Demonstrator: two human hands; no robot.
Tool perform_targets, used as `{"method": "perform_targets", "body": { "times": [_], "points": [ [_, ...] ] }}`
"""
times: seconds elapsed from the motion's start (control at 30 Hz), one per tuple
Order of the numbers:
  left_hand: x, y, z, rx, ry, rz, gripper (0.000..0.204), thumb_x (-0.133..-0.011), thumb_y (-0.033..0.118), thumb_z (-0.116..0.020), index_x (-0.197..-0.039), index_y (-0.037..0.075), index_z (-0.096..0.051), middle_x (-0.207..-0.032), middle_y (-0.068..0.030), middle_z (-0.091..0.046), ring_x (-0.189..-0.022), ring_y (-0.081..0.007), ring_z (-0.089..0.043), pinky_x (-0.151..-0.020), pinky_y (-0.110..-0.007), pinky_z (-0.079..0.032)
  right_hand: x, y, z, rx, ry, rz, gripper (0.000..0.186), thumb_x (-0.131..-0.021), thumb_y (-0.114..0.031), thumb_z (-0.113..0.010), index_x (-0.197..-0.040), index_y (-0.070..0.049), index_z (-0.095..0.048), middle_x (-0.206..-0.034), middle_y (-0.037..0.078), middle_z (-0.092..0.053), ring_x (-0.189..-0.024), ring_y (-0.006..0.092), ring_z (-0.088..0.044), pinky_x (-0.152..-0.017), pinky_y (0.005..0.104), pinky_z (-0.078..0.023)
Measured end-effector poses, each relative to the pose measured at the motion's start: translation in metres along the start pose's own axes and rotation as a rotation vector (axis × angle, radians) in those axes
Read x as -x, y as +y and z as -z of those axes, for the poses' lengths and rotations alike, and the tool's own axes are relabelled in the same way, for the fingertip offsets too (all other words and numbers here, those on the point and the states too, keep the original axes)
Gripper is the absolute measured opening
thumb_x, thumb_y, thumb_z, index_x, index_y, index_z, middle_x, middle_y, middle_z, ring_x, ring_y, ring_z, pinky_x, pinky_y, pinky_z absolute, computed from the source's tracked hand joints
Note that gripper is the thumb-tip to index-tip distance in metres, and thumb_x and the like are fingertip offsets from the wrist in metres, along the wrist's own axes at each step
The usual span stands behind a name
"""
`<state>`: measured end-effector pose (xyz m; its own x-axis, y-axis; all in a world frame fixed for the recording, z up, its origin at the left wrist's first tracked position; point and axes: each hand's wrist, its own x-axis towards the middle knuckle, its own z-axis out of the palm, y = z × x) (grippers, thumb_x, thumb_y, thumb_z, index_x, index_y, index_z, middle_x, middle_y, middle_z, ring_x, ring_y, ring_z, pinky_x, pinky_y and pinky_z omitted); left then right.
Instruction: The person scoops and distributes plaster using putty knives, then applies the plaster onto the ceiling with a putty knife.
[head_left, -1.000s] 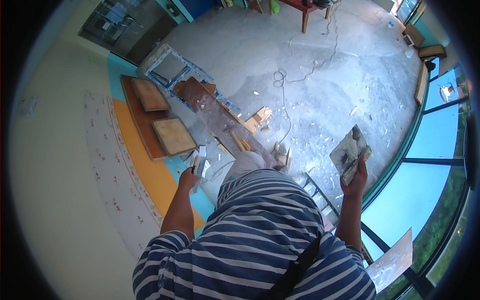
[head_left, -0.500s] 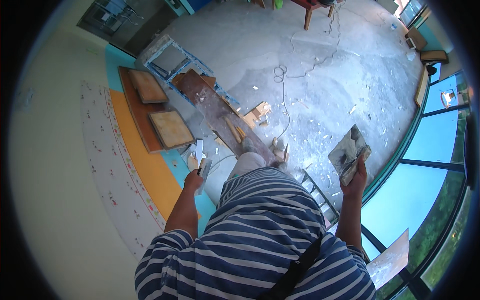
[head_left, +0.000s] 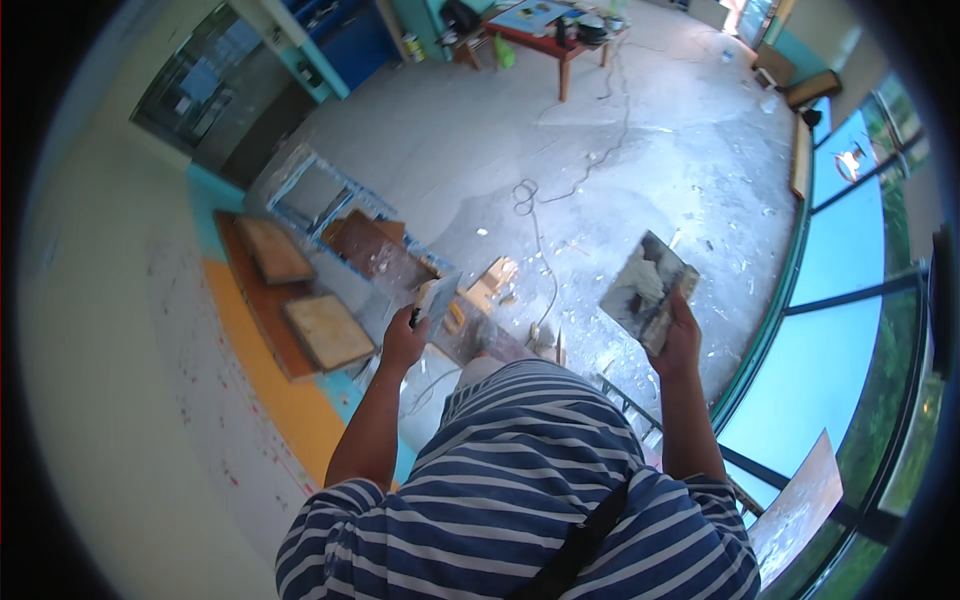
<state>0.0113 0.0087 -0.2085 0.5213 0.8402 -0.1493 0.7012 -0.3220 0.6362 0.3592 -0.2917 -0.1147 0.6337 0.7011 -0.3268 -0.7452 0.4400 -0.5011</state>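
My left hand (head_left: 404, 342) is closed round the dark handle of a wide putty knife (head_left: 441, 297), its flat blade held up in front of me. On the other side, my right hand (head_left: 679, 338) grips the edge of a grey-smeared plaster board (head_left: 626, 298). A pale lump of putty (head_left: 653, 281) lies on top of the board. The knife and the board are well apart.
Beneath me a dusty brown plank (head_left: 375, 250) runs toward a blue-and-white stepladder frame (head_left: 311, 190). Wooden panels (head_left: 329, 331) lean at the left wall. A cable (head_left: 541, 235) crosses the debris-strewn floor. Windows (head_left: 810, 350) line the right; a red table (head_left: 535, 46) stands far off.
Both hands have risen and moved inward, the knife to the right and the board to the left. My view has tilted up, showing more of the far room.
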Motion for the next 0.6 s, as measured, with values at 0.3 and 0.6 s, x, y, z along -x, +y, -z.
{"method": "perform_targets", "body": {
  "times": [0.3,0.6],
  "points": [
    [-0.043,0.224,0.098,0.023,0.213,-1.066,0.045,-0.067,-0.003,-0.060,-0.109,0.009,-0.069,-0.101,-0.0104,-0.062,-0.099,-0.0304,-0.058,-0.089,-0.041,-0.048,-0.048,-0.006,-0.124,0.024,-0.038,0.260,0.043,-0.102,-0.029,-0.046,-0.134,0.000,-0.044,-0.125,0.016,-0.058,-0.111,0.0299,-0.061,-0.097,0.0457,-0.050],
    [-0.065,0.286,0.114,-0.177,0.354,-1.389,0.041,-0.070,0.004,-0.067,-0.109,0.015,-0.070,-0.102,-0.0069,-0.060,-0.100,-0.0267,-0.056,-0.096,-0.047,-0.041,-0.041,-0.003,-0.214,0.081,0.040,0.545,0.042,-0.101,-0.028,-0.051,-0.133,-0.005,-0.041,-0.122,0.012,-0.056,-0.108,0.0251,-0.060,-0.091,0.0400,-0.052]
  ]
}}
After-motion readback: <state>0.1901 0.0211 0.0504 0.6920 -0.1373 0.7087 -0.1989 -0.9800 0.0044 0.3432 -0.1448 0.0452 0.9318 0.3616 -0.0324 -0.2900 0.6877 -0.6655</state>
